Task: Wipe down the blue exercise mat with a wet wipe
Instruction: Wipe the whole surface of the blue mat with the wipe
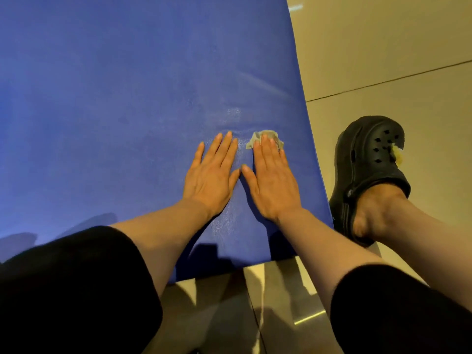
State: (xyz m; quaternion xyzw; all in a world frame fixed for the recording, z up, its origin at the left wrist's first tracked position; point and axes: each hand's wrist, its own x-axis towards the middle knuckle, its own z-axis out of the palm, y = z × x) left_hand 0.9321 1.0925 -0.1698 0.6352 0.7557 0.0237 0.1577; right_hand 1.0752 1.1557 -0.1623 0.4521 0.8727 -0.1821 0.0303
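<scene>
Mat (pixel 115 98): I brace it flat with my left hand (pixel 213 175), fingers straight.
Wipe (pixel 265 139): pinned under my flat right hand (pixel 272 180) for pressure.

Blue exercise mat (pixel 115 98): smooth vinyl-like skin with a fine leathery grain, soft sheen, pale glossy streaks and a damp-looking patch just beyond the fingers. Wet wipe (pixel 258 139): thin, crumpled, pale greenish-white non-woven cloth, slightly translucent, under the right hand's (pixel 272 180) fingertips. Floor (pixel 396 47), right and near: large beige tiles, polished and reflective, thin dark grout lines. Clog (pixel 370 169) at right: matt black moulded foam-plastic, perforated top, with a pale fuzzy scrap stuck on it. Trouser knees (pixel 76 290), near: matt black fabric.
</scene>
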